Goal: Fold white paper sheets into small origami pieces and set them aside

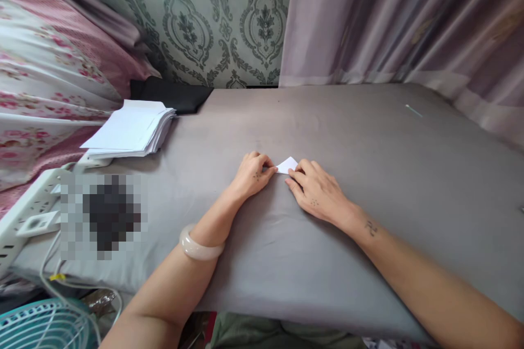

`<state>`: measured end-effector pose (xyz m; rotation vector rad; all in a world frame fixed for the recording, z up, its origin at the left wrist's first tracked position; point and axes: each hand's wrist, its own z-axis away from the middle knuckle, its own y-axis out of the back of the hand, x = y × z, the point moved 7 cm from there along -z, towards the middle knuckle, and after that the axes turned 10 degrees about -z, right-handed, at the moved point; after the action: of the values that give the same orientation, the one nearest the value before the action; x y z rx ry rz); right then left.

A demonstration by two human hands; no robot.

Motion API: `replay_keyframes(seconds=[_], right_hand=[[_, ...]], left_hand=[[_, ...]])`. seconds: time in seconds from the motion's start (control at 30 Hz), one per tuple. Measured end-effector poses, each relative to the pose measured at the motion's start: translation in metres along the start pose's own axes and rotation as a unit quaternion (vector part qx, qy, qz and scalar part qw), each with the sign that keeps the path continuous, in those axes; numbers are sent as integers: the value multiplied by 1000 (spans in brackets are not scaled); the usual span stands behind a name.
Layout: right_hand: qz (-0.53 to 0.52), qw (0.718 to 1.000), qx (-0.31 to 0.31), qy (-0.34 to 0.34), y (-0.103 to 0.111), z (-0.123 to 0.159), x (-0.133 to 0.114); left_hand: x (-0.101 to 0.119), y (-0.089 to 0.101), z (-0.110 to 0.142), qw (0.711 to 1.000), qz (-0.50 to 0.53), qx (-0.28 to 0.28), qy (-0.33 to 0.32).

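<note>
A small folded piece of white paper (pixel 287 164), roughly triangular with its peak pointing away from me, lies between my two hands on the grey-covered table (pixel 352 262). Thumb and fingers of my left hand (pixel 254 173) pinch its left corner. On the other side, my right hand (pixel 317 188) has its fingers closed on the right part of the paper, its thumb a little nearer me. My fingers hide both ends of the paper. A pale bangle (pixel 200 245) circles my left forearm.
A stack of white paper (pixel 129 128) stands at the back left, by a flat black item (pixel 176 95). A white power strip (pixel 33 202) with cables lines the left edge, above a teal fan (pixel 49 327). A thin stick (pixel 413 110) lies far right. Curtains (pixel 347 22) hang behind.
</note>
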<state>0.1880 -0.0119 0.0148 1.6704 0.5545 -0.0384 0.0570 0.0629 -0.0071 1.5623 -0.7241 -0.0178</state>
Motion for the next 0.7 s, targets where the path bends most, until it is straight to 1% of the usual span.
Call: replay_keyframes(seconds=[0.1, 0.23, 0.33, 0.4, 0.5, 0.57, 0.63, 0.7], right_hand=[[-11, 1000, 16, 0, 0, 0, 1], [-41, 997, 69, -13, 0, -4, 8], [-96, 990, 99, -18, -2, -8, 16], [-136, 983, 123, -20, -2, -10, 22], [-204, 966, 156, -35, 0, -11, 32], [-249, 949, 182, -62, 1, -11, 42], [-269, 932, 224, -96, 6, -10, 52], [-281, 916, 261, -119, 11, -8, 59]], left_hand=[[-2, -2, -2, 1000, 11, -19, 21], [-6, -6, -7, 998, 40, -34, 38], [-7, -7, -7, 997, 60, -25, 41], [-4, -4, -5, 997, 67, -11, 26], [2, -1, -2, 995, 96, -4, 3], [4, 0, -1, 991, 130, -6, 0], [6, 3, -1, 985, 172, 13, -14], [9, 7, -2, 974, 217, 46, -43]])
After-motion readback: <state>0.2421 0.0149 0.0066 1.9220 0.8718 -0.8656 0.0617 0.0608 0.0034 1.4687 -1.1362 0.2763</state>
